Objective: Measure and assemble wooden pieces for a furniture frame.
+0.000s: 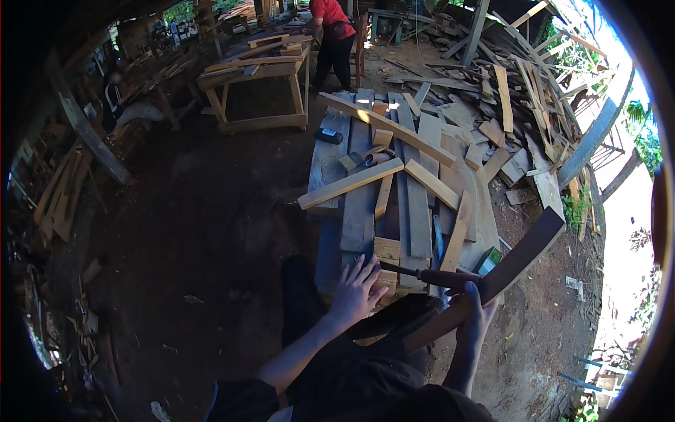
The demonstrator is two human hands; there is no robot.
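My left hand [350,299] lies with fingers apart at the near end of the plank stack, against a small pale wood block [387,250]. Beside its fingertips is the narrow metal end of a chisel-like tool [443,277] with a wooden handle. My right hand [472,316] is closed around that handle and a long dark wooden board [524,250], which slants up to the right. A blue metal strip [438,239] and a small green object [489,260] lie just beyond my right hand.
The plank stack [316,200] holds loose battens [351,184], a brush [348,162] and a dark cylinder [328,135]. A person in red [330,24] stands beyond, by a wooden bench [262,121]. Another person [116,105] sits at left. Scrap timber [503,98] and posts [587,141] line the right.
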